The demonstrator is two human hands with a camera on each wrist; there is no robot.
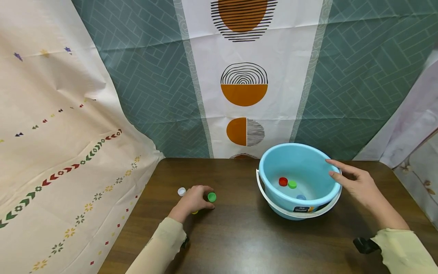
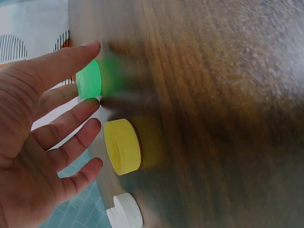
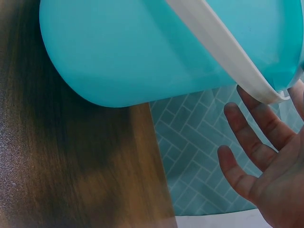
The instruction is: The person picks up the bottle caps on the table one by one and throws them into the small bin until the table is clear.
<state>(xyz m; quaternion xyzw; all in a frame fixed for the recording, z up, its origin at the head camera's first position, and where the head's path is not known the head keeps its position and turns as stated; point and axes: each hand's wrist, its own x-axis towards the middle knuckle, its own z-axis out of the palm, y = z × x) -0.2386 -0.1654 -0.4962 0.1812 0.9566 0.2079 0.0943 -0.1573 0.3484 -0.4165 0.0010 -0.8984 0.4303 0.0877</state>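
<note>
My left hand [image 1: 194, 199] is low over the table, thumb and forefinger on either side of a green bottle cap [image 1: 211, 196]. The left wrist view has the fingers spread, with the green cap [image 2: 90, 80] between thumb and forefinger. Below it are a yellow cap [image 2: 123, 147], mostly hidden by the hand in the head view, and a white cap [image 1: 181, 191]. My right hand [image 1: 357, 184] holds the light blue bucket [image 1: 291, 158] at its right rim, thumb over the inner side. Its other fingers [image 3: 254, 140] are outside, near the white handle [image 3: 223, 45].
Inside the bucket lie a red cap [image 1: 283, 181], a green one and a blue cap [image 1: 301, 197]. The brown wooden table [image 1: 236, 232] ends at the back against a patterned curtain [image 1: 246, 106]. A cream cloth [image 1: 68, 152] hangs along the left side.
</note>
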